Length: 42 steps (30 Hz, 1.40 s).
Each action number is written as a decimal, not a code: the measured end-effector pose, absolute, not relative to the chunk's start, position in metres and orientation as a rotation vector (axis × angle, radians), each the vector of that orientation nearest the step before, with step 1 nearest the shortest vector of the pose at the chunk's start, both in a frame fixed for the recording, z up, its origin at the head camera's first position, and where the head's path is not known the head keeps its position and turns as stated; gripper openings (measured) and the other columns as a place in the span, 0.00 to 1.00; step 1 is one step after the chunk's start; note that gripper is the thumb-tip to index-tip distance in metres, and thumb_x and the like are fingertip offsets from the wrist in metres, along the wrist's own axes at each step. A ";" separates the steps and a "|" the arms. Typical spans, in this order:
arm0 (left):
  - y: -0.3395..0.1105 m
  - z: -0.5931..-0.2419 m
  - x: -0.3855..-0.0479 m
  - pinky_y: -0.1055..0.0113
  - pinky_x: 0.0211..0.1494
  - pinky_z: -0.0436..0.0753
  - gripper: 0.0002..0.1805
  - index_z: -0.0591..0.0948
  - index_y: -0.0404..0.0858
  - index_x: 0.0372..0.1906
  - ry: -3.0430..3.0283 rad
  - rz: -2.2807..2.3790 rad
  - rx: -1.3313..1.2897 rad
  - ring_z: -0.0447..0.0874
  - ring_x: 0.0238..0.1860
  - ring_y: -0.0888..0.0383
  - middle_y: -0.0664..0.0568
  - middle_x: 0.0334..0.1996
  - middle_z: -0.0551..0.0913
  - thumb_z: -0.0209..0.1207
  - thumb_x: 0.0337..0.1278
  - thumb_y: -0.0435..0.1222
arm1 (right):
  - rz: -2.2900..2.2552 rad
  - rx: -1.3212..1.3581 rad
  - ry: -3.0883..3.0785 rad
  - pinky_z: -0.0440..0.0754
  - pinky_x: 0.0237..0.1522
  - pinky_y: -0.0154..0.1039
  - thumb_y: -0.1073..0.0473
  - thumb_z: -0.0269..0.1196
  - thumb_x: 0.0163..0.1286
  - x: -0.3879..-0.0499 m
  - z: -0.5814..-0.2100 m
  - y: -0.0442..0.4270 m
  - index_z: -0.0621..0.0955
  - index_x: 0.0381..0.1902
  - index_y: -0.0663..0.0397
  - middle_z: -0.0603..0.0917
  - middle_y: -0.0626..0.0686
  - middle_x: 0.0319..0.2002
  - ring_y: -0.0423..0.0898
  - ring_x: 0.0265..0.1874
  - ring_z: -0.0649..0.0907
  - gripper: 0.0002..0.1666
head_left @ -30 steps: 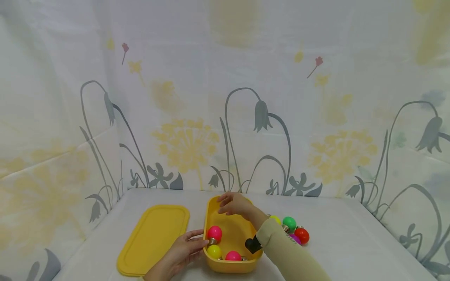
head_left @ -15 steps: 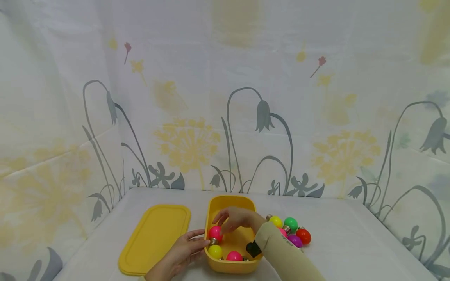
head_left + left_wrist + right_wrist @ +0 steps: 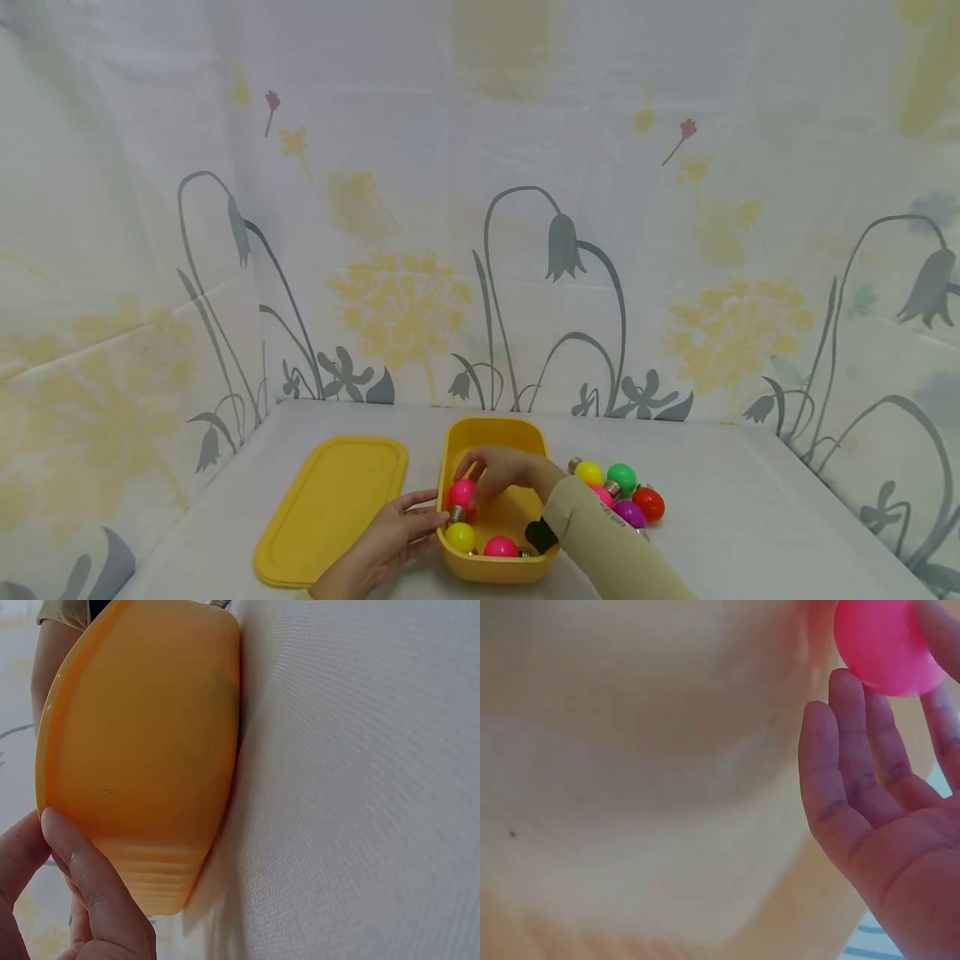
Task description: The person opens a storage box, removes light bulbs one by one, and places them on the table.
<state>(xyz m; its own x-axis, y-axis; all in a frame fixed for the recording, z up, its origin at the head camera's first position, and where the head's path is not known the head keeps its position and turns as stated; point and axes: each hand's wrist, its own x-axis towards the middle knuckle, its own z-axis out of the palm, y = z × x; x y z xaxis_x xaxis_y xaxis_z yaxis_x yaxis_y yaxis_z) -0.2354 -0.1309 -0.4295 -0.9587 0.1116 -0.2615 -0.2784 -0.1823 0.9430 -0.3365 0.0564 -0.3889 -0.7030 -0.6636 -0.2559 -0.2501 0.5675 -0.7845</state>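
Note:
A yellow plastic box (image 3: 491,570) stands upright on the white cloth, its inside open to view. Inside it, at the left wall, my right hand (image 3: 504,477) holds a pink light bulb (image 3: 461,492) between thumb and fingers, the bulb's metal base pointing down. The right wrist view shows the thumb over this round bulb (image 3: 881,645) and fingertips against it. Nearer me in the box lie a yellow bulb (image 3: 460,537) and a second pink bulb (image 3: 500,547). My left hand (image 3: 395,532) pinches the box's left rim; the left wrist view shows thumb and finger at that rim (image 3: 43,780).
A yellow lid (image 3: 330,510) lies flat left of the box. To the right, beside my sleeve, several bulbs sit in a cluster: yellow (image 3: 589,473), green (image 3: 622,477), red (image 3: 649,504), purple (image 3: 629,513) and a partly hidden pink one. A printed curtain (image 3: 420,150) stands behind.
My right hand has moved down and toward me from the box's far end to the pink bulb and taken hold of it; the bulb has shifted slightly. The left hand stays at the rim.

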 end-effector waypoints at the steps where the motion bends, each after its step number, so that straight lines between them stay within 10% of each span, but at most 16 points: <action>1: -0.131 -0.429 -0.235 0.68 0.40 0.82 0.33 0.66 0.27 0.61 1.824 2.228 -0.188 0.81 0.31 0.58 0.46 0.39 0.79 0.66 0.51 0.33 | -1.023 -0.723 2.270 0.81 0.40 0.44 0.70 0.67 0.54 -0.336 -0.388 0.057 0.79 0.41 0.53 0.79 0.53 0.36 0.48 0.35 0.78 0.17; 42: -0.132 -0.433 -0.236 0.68 0.38 0.82 0.33 0.64 0.25 0.62 1.855 2.237 -0.135 0.81 0.32 0.59 0.47 0.38 0.80 0.65 0.52 0.31 | -1.225 -0.609 2.446 0.81 0.42 0.43 0.63 0.71 0.52 -0.310 -0.341 0.108 0.79 0.45 0.54 0.79 0.52 0.36 0.48 0.36 0.79 0.22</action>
<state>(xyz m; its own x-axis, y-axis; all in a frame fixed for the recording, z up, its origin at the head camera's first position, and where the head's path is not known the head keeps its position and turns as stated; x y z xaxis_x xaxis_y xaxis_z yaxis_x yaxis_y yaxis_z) -0.2360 -0.1319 -0.4329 -0.9689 0.1187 -0.2172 -0.2354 -0.1709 0.9568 -0.3096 0.1076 -0.3409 -0.8512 -0.5141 -0.1056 -0.2232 0.5367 -0.8137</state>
